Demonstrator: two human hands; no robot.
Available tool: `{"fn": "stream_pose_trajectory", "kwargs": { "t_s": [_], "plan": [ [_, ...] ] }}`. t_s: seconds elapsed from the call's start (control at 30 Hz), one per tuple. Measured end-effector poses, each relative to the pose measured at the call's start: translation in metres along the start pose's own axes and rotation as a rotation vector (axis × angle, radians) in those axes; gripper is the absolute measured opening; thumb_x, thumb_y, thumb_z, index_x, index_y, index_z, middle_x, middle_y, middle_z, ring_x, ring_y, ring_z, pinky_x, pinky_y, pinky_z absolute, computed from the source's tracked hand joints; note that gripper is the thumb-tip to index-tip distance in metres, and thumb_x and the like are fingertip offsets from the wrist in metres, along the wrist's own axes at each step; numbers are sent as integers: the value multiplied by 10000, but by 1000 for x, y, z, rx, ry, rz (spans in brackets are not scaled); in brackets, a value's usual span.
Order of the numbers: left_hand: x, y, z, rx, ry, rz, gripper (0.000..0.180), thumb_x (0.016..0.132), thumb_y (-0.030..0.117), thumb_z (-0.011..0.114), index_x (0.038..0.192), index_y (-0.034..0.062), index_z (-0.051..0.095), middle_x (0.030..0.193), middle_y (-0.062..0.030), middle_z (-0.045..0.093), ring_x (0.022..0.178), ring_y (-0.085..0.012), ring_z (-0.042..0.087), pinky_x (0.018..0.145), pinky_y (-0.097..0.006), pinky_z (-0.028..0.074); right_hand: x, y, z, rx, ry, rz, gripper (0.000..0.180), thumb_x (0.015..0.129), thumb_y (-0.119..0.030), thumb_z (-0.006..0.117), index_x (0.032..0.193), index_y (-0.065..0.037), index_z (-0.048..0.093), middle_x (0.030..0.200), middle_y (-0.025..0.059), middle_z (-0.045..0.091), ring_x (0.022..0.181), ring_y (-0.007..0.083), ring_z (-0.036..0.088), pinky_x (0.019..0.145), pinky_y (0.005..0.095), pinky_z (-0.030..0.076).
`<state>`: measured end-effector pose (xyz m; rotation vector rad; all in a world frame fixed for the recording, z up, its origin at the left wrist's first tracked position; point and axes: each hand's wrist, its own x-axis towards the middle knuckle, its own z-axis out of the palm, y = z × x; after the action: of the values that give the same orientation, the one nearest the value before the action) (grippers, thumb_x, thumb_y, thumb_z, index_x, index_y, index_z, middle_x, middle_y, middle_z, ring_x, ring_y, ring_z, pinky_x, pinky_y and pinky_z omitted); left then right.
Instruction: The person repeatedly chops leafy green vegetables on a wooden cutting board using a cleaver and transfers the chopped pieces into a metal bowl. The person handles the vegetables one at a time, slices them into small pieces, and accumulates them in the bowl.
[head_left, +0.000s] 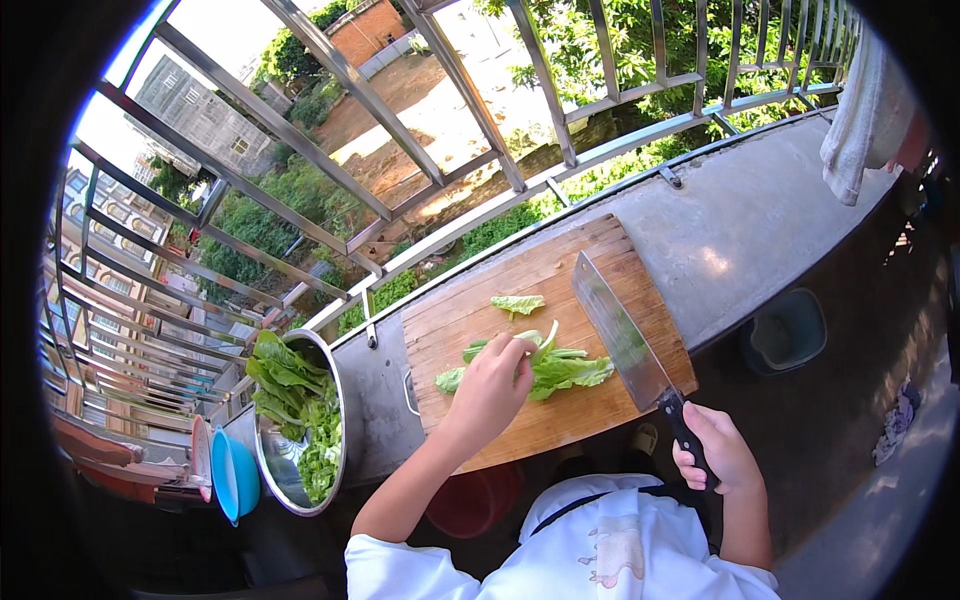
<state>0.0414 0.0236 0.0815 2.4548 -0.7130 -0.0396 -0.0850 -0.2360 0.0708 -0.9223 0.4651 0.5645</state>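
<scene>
My right hand (726, 450) is wrapped round the black handle of a cleaver (622, 330). Its broad steel blade slants up and leftward over the right part of a wooden cutting board (540, 437). On the board's middle lie green lettuce leaves (572, 375), with the blade just to their right. My left hand (496, 383) is closed on the lettuce, fingers bent together around its pale stems; the fingertips are partly hidden. A separate piece of lettuce leaf (517, 304) rests farther up the board.
Left of the board stands a steel bowl (342, 440) with whole leaves and cut greens. Beyond it are a blue basin (236, 478) and a pink one (201, 455). Metal railing (470, 90) runs behind the grey ledge (735, 225). A bucket (787, 335) stands at lower right.
</scene>
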Motion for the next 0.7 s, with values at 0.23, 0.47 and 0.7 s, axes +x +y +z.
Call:
{"fn": "stream_pose_trajectory", "kwargs": {
  "t_s": [0.23,0.47,0.7],
  "plan": [
    [-20,-6,22,171,-189,128,170,806,87,605,969,84,650,898,-65,559,877,-229,549,780,-358,386,10,10,17,-51,-39,40,306,957,-364,440,1026,-70,490,561,6,454,371,62,400,330,209,341],
    [39,-33,-5,232,141,212,178,790,108,631,964,105,670,990,-43,616,965,-225,561,871,-387,376,12,15,21,-24,-11,-22,302,951,-392,440,930,-91,431,533,23,441,346,72,386,303,210,318],
    [74,-104,1,150,-285,124,231,819,56,573,1038,56,647,1002,-107,594,903,-285,582,794,-356,463,0,10,10,27,48,-76,290,954,-372,444,845,-104,424,537,22,448,348,71,394,309,211,319]
  ]
}}
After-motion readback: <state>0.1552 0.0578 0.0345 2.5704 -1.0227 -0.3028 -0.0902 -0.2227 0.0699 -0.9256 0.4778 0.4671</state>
